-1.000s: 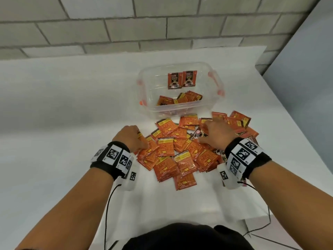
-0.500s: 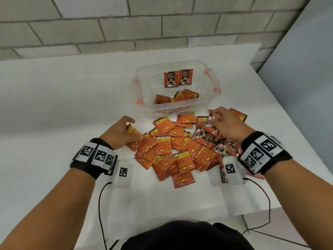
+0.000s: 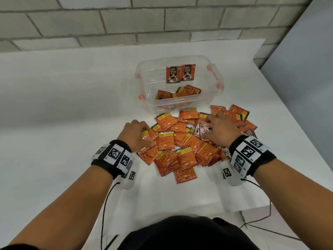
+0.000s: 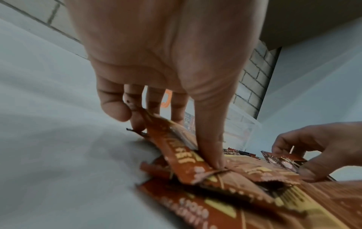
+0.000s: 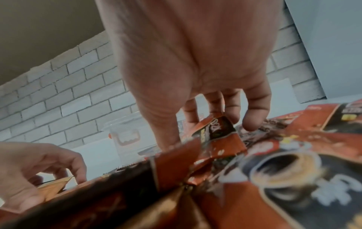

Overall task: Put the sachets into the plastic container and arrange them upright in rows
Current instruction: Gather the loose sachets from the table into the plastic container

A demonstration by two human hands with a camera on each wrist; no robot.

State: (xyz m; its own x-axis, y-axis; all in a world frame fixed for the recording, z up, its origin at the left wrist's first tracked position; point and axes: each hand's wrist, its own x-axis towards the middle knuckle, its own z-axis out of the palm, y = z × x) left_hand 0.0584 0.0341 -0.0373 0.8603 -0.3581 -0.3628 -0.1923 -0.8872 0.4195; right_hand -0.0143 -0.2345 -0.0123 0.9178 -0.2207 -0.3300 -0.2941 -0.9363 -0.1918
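Note:
A heap of orange sachets (image 3: 180, 152) lies on the white table in front of the clear plastic container (image 3: 144, 83). Two sachets (image 3: 180, 73) stand upright against its far wall, and a few sachets (image 3: 178, 93) lie flat on its floor. My left hand (image 3: 142, 134) is at the heap's left edge. There its thumb and fingers pinch one sachet (image 4: 176, 156) that is tilted up off the table. My right hand (image 3: 212, 127) is over the heap's right side and pinches a crumpled sachet (image 5: 215, 134) between thumb and fingers.
A grey brick wall (image 3: 126, 20) runs behind the table. The table's right edge (image 3: 297, 114) passes close to the heap. The container has orange handle clips (image 3: 219, 85) on its short sides. Cables (image 3: 106, 204) hang from both wrist bands towards my body.
The left hand has closed on a sachet at the heap's left edge. The right hand, flat on the heap a second ago, has gathered sachets and now holds one just above the heap.

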